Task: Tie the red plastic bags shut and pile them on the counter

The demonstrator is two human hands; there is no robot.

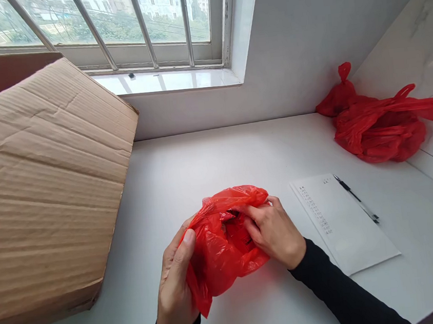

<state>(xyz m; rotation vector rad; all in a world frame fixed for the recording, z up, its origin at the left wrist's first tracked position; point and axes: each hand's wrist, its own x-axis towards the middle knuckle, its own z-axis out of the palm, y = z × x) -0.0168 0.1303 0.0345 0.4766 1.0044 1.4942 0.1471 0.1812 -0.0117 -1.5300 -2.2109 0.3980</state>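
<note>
Just above the white table, a thin red plastic bag [219, 265] is between my two hands, its mouth facing up. My left hand [176, 277] grips the bag's left side, the thumb pressed on the outside near the rim. At the opposite side, my right hand [276, 230] has its thumb and index finger inside the mouth, while other fingers stay at the far rim. Dark and shiny contents [232, 222] show in the opening, too covered by the bag to name. Whether the right fingertips hold any of them is hidden.
A large open cardboard box [49, 190] fills the left side. Paper sheets [347, 225] with handwriting lie to the right, a black pen [355, 199] along their edge. More red plastic bags [383, 124] rest in the back right corner. A barred window [163, 23] is behind.
</note>
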